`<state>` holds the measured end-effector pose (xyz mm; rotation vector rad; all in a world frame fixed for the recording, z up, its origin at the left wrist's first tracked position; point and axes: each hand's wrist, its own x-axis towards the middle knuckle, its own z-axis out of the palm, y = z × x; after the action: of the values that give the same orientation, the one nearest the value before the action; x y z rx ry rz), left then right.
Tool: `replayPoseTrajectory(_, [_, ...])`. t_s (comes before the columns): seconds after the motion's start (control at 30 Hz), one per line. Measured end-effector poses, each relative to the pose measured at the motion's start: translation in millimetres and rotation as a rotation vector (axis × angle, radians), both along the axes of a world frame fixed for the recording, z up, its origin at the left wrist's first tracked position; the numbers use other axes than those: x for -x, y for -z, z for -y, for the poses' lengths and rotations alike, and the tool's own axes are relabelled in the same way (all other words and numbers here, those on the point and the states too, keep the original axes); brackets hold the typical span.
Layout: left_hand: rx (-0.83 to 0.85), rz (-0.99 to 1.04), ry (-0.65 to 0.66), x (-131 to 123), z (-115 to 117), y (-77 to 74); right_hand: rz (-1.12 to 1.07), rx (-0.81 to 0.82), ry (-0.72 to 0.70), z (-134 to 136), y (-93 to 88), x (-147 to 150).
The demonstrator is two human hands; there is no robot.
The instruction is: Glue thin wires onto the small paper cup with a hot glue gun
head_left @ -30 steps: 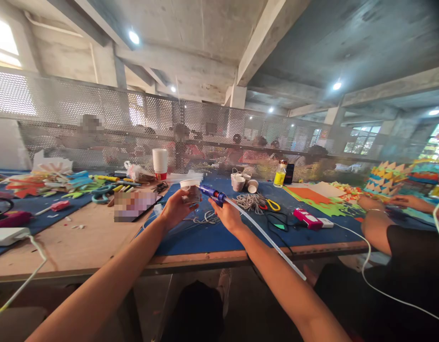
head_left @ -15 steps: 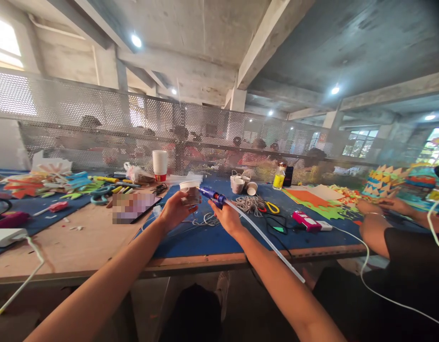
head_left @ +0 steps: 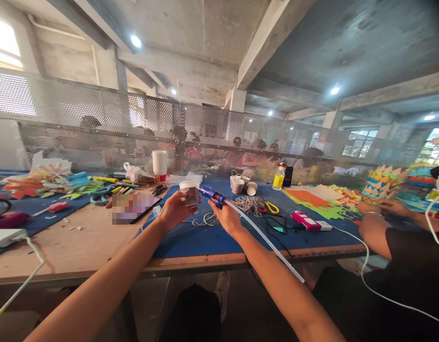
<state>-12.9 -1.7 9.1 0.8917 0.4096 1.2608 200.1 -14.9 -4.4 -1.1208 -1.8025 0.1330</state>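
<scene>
above the near edge of the blue-covered table (head_left: 205,244), the left hand (head_left: 174,210) is clamped around a small cup (head_left: 191,192) while the right hand (head_left: 228,217) grips a blue glue gun (head_left: 212,194), its nozzle touching the cup.

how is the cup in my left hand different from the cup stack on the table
The held cup is single, raised in the left hand; the cup stack is several nested, standing on the table. The held cup looks brownish below a white rim; the cup stack is white with a red base. The right hand's glue gun tip nears the held cup, not the cup stack. Both are upright.
</scene>
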Motion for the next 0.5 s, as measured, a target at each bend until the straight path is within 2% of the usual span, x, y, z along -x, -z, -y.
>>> replayPoseTrajectory(0.3, [0.006, 0.011, 0.006, 0.5, 0.8, -0.4, -0.089, 0.037, -0.073, -3.7, 1.7, -1.2])
replayPoseTrajectory(0.5, [0.007, 0.021, -0.020, -0.2, -0.9, 0.2, -0.344, 0.197, -0.236, -3.0, -6.8, -0.4])
